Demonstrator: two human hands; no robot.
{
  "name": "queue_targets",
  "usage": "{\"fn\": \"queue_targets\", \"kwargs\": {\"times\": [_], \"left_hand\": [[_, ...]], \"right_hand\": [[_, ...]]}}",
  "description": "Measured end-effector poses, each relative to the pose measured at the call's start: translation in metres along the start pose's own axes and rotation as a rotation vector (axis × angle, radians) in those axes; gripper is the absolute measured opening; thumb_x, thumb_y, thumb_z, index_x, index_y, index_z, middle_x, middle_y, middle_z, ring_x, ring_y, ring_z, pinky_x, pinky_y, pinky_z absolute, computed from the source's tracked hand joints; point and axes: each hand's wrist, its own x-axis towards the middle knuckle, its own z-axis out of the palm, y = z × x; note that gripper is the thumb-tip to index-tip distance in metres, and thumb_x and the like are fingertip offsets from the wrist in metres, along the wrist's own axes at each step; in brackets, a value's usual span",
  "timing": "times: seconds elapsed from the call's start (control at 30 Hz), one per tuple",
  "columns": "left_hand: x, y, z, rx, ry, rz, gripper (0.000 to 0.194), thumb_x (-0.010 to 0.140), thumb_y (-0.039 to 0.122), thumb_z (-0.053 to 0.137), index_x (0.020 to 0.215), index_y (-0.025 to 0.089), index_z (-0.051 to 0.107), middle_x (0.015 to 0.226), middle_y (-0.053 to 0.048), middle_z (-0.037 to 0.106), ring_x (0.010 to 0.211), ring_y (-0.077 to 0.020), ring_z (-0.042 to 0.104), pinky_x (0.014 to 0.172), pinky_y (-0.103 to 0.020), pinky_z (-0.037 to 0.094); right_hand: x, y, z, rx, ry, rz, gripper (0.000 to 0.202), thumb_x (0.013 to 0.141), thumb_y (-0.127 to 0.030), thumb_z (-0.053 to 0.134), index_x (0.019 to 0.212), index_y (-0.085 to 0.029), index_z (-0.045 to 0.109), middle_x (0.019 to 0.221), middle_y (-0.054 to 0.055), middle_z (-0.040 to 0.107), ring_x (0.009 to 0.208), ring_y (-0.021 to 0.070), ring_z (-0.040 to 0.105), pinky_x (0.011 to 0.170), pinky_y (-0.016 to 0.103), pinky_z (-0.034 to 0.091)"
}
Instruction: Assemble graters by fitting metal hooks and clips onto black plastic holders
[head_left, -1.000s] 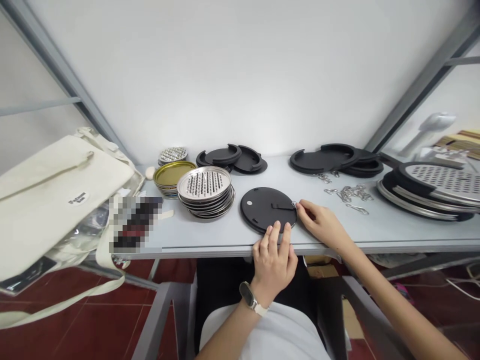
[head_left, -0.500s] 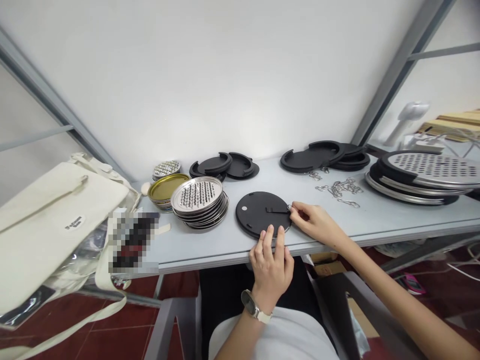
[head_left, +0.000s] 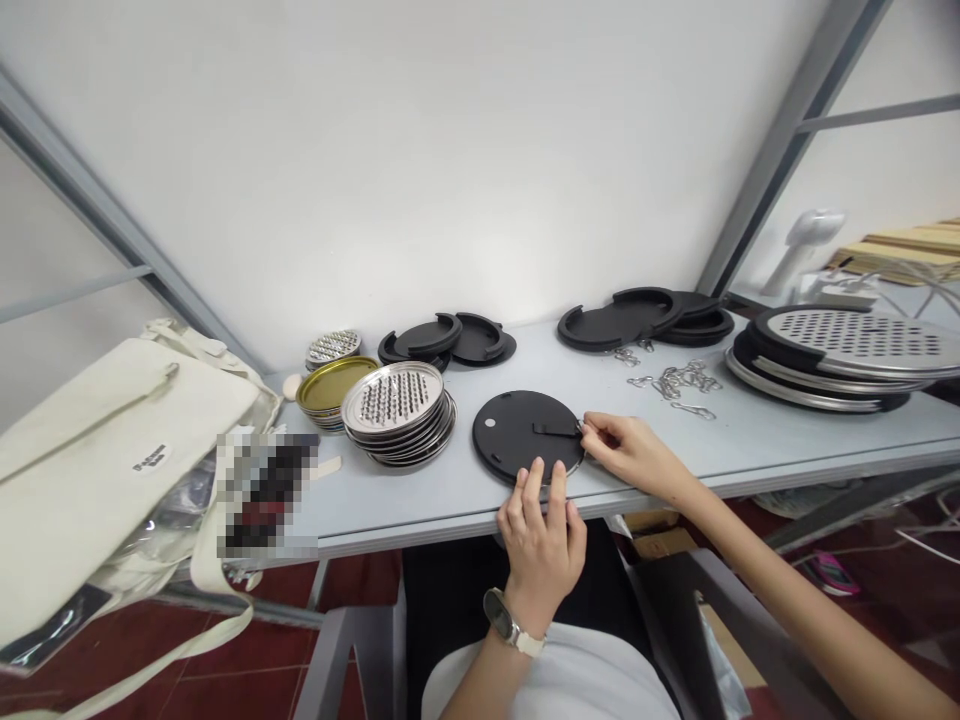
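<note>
A round black disc (head_left: 517,452) lies flat near the table's front edge, with a small white dot at its left and a slot towards its right rim. My left hand (head_left: 538,525) rests its spread fingertips on the disc's front rim. At the right rim, by the end of the slot, my right hand (head_left: 619,450) pinches a small metal piece, mostly hidden by the fingers. Loose metal clips (head_left: 679,380) lie in a heap beyond my right hand. Left of the disc stands a stack of metal grater discs (head_left: 397,405).
Gold lids (head_left: 337,382) are stacked on the left, beside a cream bag (head_left: 90,450). Black round holders (head_left: 480,338) lie by the wall, with more black holders (head_left: 615,322) to their right. A large grater stack (head_left: 847,350) stands at the right.
The view has shifted slightly, so the table items sit a little lower. Both hands keep nearly the same places on the disc.
</note>
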Motion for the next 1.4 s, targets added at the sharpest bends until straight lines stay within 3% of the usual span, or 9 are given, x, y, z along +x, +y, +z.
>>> {"fn": "queue_targets", "kwargs": {"times": [0.3,0.8,1.4], "left_hand": [[0.0000,-0.0007,0.0017,0.003,-0.001,0.010,0.048,0.087,0.024,0.054,0.135,0.023,0.051,0.134,-0.007,0.056,0.120,-0.0236,0.049,0.088,-0.034,0.038],[-0.0002,-0.0019,0.0040,-0.010,0.010,0.018,0.048,0.089,0.024,0.051,0.136,0.022,0.050,0.134,-0.007,0.057,0.121,-0.0234,0.048,0.089,-0.035,0.037],[-0.0013,-0.0031,0.0048,-0.025,0.022,0.023,0.049,0.089,0.026,0.052,0.137,0.022,0.049,0.136,-0.006,0.056,0.122,-0.0222,0.048,0.090,-0.034,0.037]], "right_hand": [[-0.0008,-0.0014,0.0010,0.033,-0.073,-0.022,0.030,0.090,-0.033,0.041,0.064,-0.021,0.031,0.055,-0.006,0.033,0.052,0.0093,0.032,0.050,0.023,0.027],[0.0008,-0.0070,0.0062,-0.064,0.107,0.005,0.031,0.092,-0.035,0.039,0.065,-0.022,0.035,0.053,-0.005,0.041,0.049,0.0108,0.038,0.051,0.024,0.030],[-0.0008,-0.0076,0.0053,-0.073,0.087,0.008,0.031,0.091,-0.034,0.041,0.063,-0.021,0.035,0.051,-0.006,0.039,0.049,0.0102,0.036,0.051,0.023,0.029]]}}
